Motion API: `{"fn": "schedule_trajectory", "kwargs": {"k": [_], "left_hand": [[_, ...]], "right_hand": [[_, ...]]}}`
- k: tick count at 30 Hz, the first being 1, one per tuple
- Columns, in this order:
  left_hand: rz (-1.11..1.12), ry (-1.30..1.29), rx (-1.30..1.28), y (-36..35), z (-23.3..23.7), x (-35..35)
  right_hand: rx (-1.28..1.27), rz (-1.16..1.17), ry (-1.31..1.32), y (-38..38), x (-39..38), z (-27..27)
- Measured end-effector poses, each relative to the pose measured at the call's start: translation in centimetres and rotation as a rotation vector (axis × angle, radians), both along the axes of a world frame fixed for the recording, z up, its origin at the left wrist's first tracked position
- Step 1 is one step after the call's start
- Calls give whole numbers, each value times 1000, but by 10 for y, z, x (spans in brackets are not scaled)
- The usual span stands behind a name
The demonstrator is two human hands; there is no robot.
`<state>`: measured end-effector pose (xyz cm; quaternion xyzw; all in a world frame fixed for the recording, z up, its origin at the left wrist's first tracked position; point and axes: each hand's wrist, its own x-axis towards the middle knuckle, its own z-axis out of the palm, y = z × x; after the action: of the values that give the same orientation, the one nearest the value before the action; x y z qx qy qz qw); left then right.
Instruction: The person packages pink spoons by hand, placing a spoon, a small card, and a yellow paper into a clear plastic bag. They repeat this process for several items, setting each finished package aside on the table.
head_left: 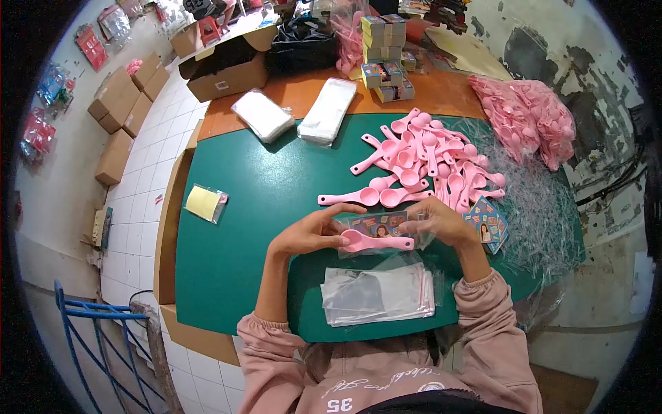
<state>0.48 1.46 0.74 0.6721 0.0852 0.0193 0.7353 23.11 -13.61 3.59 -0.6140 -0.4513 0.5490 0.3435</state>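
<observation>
My left hand (314, 231) and my right hand (441, 221) together hold a small clear bag (383, 231) over the green table (234, 207). Inside the bag are a pink spoon (376, 242) and a printed card (378, 224). My left hand grips the bag's left end at the spoon's bowl. My right hand pinches the right end. A flat stack of empty clear bags (379, 295) lies just below my hands. A heap of loose pink spoons (424, 159) lies just beyond them.
A small stack of printed cards (487, 222) sits right of my right hand. Bagged pink spoons (531, 121) pile up at the far right. Two stacks of clear bags (327, 110), colourful boxes (386, 58) and open cartons (227, 69) stand at the back. A yellow packet (205, 203) lies left.
</observation>
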Motion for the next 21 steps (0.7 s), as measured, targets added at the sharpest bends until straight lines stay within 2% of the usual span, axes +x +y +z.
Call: {"fn": "schedule_trajectory", "kwargs": {"k": [4, 5, 6, 7, 8, 9, 10, 12, 13, 14, 15, 16, 18, 19, 20, 21], "left_hand": [[-4, 40, -56, 0, 1, 1], [-3, 38, -56, 1, -5, 2], [103, -2, 92, 4, -18, 4], [208, -43, 240, 6, -29, 7], [313, -83, 388, 7, -37, 9], [440, -82, 378, -3, -28, 13], [440, -81, 379, -4, -26, 13], [438, -72, 384, -4, -23, 15], [434, -74, 389, -6, -19, 15], [452, 46, 189, -12, -14, 13], [467, 159, -10, -16, -10, 13], [463, 155, -5, -23, -7, 11], [263, 151, -616, -42, -7, 9], [261, 154, -615, -48, -10, 10], [288, 160, -721, -53, -12, 11], [313, 166, -830, -57, -14, 13]], "right_hand": [[144, 27, -174, 0, -1, -12], [203, -6, -302, 1, 0, -13], [262, -41, -428, 1, 0, -14], [262, -41, -428, 0, 0, -14], [368, -144, -556, 0, 1, -14], [477, -249, -683, 1, 1, -13], [477, -250, -683, 2, 0, -13], [582, -522, -862, 5, -7, -9], [641, -530, -917, 5, -10, -8], [642, -536, -918, 4, -15, -5], [723, -479, -1031, 3, -22, -1], [799, -419, -1142, 3, -29, 0], [690, -172, -1210, 1, -44, -10], [659, -67, -1109, -1, -55, -8], [624, 37, -1006, -4, -62, -4], [619, 34, -1003, -5, -59, -4]]}}
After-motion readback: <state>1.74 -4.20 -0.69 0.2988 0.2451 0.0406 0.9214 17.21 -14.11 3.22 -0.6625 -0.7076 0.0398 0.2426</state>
